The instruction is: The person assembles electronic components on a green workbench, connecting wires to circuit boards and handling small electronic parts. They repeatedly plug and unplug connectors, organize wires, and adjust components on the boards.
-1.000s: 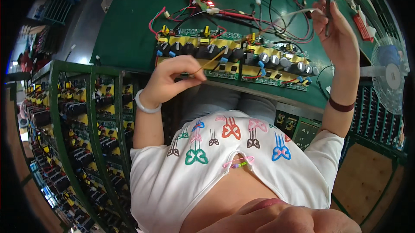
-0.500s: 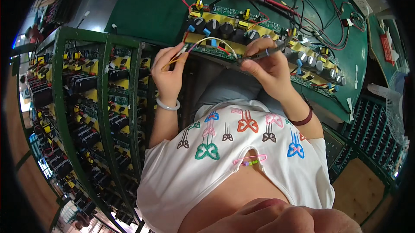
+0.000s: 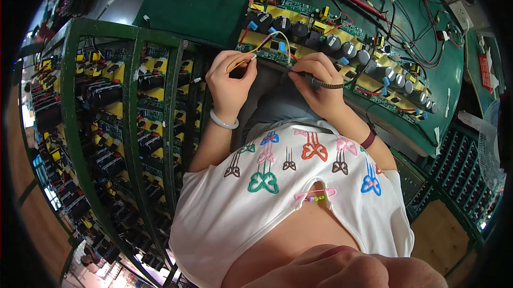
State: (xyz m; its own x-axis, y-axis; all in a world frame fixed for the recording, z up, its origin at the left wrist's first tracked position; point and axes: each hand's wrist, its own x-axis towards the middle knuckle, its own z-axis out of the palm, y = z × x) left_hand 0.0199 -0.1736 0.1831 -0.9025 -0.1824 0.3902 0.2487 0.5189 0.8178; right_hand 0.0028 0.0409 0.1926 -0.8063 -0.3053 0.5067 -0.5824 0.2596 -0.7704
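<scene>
Your left hand [image 3: 228, 82] pinches a small bundle of wires [image 3: 265, 45]; your right hand [image 3: 315, 82] is closed round a thin dark tool [image 3: 316, 79], its tip at the near edge of the long circuit board [image 3: 342, 47]. Keep the wires taut and clear of the tip, and steady your right wrist against the bench edge. The board lies along the near edge of the green bench [image 3: 192, 5]; a green rack [image 3: 128, 106] of similar boards stands at your left.

Right hand [image 3: 315, 82] (gripping tool [image 3: 315, 79]) came down.
</scene>
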